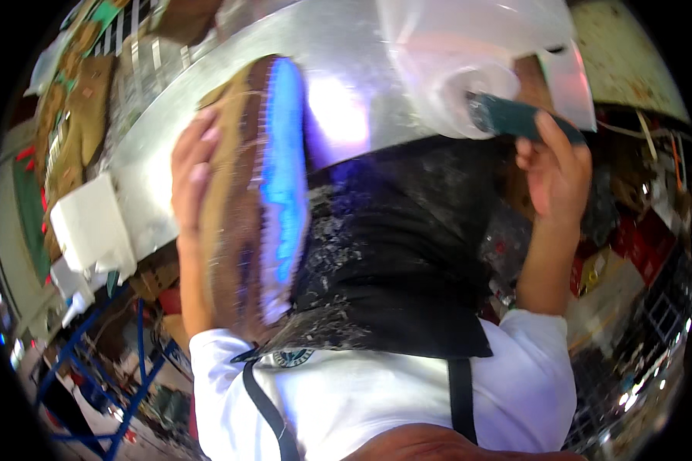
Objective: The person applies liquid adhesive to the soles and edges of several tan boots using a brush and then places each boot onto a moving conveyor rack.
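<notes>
While your left hand (195,173) bears on a long tan-and-dark-brown shoe with a pale, blue-lit sole (284,146), your right hand (555,165) is closed around the dark green handle of a flat brush (519,119).

Position: the shoe lies left of your middle, its far end over the silvery metal tabletop (161,134), its near end over your black, white-flecked apron (396,238). Its sole faces right. The brush's tip sits at the mouth of a translucent white plastic container (423,42); whether it touches the inside, you cannot tell.

Left hold: fingers bent and gripping the tan outer side; thumb hidden. Right hold: thumb on top of the handle, fingers beneath.

Handling, estimated: shoe moderately light, but long enough to swing if held at one end. Upper probably soft and matt, giving under pressure; sole likely stiffer. The blue face may be damp or tacky, or only tinted by the light; unresolved.

Where to hold: keep your left fingers on the tan side, near mid-length, clear of the sole face and its stitched-looking border. Brush looks rigid and light; grasp the handle well back from the bristles, since a wet handle could slip.
</notes>
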`<state>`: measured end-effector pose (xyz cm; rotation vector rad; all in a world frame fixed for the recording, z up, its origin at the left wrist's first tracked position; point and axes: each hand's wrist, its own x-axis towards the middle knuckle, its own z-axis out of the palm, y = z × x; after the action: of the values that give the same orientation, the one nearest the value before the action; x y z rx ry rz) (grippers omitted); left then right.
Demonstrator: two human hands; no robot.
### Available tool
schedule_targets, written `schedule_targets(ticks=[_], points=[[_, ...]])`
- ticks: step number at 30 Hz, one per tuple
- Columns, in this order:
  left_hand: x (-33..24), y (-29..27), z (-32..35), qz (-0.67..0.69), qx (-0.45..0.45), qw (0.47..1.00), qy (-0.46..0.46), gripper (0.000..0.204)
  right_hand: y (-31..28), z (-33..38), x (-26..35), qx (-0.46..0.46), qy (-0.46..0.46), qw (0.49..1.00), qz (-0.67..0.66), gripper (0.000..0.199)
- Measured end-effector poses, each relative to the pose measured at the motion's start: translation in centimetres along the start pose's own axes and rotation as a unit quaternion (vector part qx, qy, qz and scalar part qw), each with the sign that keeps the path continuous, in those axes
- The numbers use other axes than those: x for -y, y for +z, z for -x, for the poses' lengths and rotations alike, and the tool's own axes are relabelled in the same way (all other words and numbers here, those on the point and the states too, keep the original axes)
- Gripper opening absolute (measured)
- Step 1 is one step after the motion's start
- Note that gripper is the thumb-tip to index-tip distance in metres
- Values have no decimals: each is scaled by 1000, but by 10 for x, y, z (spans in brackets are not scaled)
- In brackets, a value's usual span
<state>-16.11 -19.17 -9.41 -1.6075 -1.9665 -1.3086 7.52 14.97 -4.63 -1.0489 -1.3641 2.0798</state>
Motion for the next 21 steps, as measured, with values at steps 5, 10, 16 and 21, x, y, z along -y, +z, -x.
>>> schedule_targets(ticks=[5, 10, 16, 21], points=[[3, -6, -2, -84, 43, 989, 117, 28, 34, 44, -53, 149, 94, 974, -143, 29], [-5, -10, 0, -110, 55, 986, 114, 28, 119, 40, -91, 170, 225, 876, -391, 22], [-12, -11, -6, -116, 87, 986, 83, 28, 139, 57, -96, 223, 33, 948, -226, 33], [-4, -5, 0, -89, 51, 988, 116, 25, 95, 73, -62, 377, -127, 917, 32, 37]])
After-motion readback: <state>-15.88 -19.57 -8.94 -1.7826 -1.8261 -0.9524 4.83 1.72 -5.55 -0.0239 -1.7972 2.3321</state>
